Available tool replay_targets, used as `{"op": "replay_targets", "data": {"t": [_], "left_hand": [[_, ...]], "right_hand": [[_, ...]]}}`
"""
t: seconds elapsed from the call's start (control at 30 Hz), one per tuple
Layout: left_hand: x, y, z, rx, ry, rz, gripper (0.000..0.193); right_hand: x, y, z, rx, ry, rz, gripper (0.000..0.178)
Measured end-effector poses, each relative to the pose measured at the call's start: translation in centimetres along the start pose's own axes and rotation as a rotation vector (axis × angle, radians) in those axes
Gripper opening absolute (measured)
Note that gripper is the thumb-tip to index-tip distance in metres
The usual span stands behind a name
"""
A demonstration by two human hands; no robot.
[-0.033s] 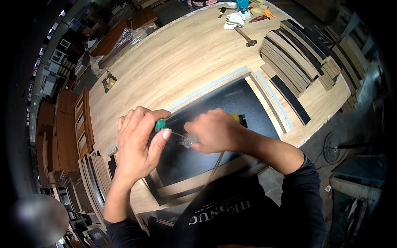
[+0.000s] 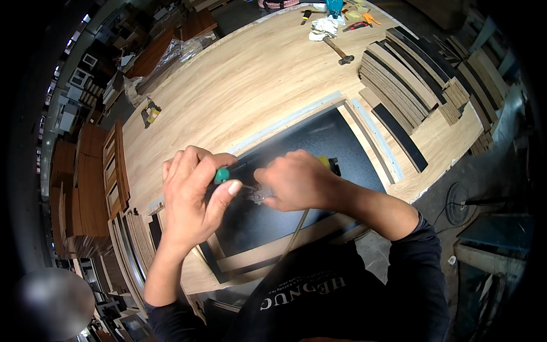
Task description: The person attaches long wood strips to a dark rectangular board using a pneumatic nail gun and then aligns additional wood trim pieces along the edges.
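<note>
My left hand (image 2: pixel 194 191) is closed on a screwdriver (image 2: pixel 222 175) with a green handle, pinched between thumb and fingers. Its thin shaft points right, to the metal nose of an air nail gun (image 2: pixel 259 193). Wrapped round that tool, my right hand (image 2: pixel 299 181) hides most of its body. A yellow and black part shows beyond the wrist, and a thin hose (image 2: pixel 298 231) hangs down toward me. Both hands are above a black panel (image 2: pixel 336 142) set inside a wooden frame (image 2: pixel 250 261). Whether the shaft touches the nose is too blurred to tell.
The frame lies on a wide wood-grain board (image 2: pixel 228 97). Stacked strips (image 2: pixel 393 85) and a single black strip (image 2: pixel 400 137) are at the right. Farther off lie a hammer (image 2: pixel 340 52) and a white cloth (image 2: pixel 323 28). A yellow and black tool (image 2: pixel 150 114) sits at the left edge.
My left thumb and the green screwdriver handle have shifted very slightly to the right and down. My right hand with the nail gun stays in place.
</note>
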State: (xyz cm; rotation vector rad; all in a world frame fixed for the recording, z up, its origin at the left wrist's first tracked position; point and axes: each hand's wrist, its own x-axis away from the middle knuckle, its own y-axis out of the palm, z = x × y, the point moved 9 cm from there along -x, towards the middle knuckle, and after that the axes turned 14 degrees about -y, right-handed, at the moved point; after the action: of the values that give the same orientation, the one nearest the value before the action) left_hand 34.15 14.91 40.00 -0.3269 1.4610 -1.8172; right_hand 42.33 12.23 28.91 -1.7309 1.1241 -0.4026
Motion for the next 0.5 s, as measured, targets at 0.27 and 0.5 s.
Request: {"op": "replay_targets", "data": {"t": [0.27, 0.5], "left_hand": [[0.2, 0.3, -0.1, 0.053, 0.087, 0.418, 0.02], [-0.9, 2.3, -1.1, 0.429, 0.04, 0.224, 0.036]], "right_hand": [[-0.2, 0.0, -0.1, 0.039, 0.019, -0.037, 0.028], [-0.3, 0.1, -0.2, 0.049, 0.001, 0.002, 0.028]]}}
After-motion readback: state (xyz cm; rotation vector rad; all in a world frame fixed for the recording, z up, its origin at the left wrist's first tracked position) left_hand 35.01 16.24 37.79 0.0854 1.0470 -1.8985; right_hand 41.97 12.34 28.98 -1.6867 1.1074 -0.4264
